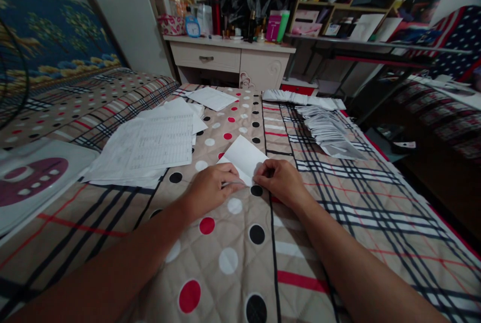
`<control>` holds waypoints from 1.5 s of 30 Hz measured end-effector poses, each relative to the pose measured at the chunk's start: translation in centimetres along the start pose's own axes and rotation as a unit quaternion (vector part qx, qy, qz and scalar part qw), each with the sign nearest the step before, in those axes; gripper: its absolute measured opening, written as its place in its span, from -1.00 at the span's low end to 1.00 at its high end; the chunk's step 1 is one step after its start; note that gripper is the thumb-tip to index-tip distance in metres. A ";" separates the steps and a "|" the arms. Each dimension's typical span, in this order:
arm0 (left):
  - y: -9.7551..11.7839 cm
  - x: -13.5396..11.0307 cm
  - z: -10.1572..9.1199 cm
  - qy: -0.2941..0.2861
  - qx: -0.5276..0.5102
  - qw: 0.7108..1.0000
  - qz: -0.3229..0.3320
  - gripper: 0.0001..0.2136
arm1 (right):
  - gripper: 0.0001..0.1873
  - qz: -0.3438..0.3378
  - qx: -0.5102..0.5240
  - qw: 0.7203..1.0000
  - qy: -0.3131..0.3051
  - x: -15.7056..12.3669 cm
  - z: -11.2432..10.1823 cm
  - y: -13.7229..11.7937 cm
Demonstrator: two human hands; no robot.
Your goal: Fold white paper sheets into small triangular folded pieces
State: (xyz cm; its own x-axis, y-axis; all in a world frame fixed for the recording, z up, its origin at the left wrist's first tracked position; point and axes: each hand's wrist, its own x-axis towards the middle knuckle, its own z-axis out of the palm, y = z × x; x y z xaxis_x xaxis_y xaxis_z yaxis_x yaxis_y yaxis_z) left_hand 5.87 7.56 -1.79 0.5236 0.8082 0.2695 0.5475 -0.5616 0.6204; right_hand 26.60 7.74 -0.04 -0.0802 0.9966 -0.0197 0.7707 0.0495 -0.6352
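A small white sheet of paper lies on the patterned bedspread in front of me, with a crease or fold near its lower part. My left hand pinches its near left edge between thumb and fingers. At the near right edge, my right hand grips the paper with thumb and forefinger. Both hands rest low over the bed. To the left is a pile of printed sheets. Rows of folded papers lie overlapped at the far right.
More white sheets lie towards the bed's far end. A plastic bag with a purple print sits at the left edge. Beyond the bed stands a white dresser crowded with bottles and boxes. A desk is at right.
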 end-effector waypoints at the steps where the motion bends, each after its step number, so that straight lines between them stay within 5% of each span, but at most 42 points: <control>1: -0.2 0.0 0.0 0.010 -0.005 1.000 -0.023 -0.87 | -0.94 0.000 0.001 1.000 0.001 0.0 0.0 0.0; 10: -0.5 0.4 -0.3 0.054 0.080 0.979 -0.177 -0.70 | -0.93 -0.002 -0.003 1.000 0.005 -0.1 0.0 0.0; 45: 0.4 1.2 -0.4 0.070 0.157 0.955 -0.241 -0.74 | -0.93 0.019 -0.032 0.999 0.010 0.2 -0.1 -0.6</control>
State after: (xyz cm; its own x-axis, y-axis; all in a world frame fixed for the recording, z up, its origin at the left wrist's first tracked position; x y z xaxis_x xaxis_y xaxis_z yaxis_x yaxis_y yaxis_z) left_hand 6.44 8.42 -0.94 0.0815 0.9897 0.1175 0.8832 -0.1263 0.4517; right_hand 26.22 7.94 0.43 -0.0381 0.9989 -0.0280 0.8121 0.0146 -0.5833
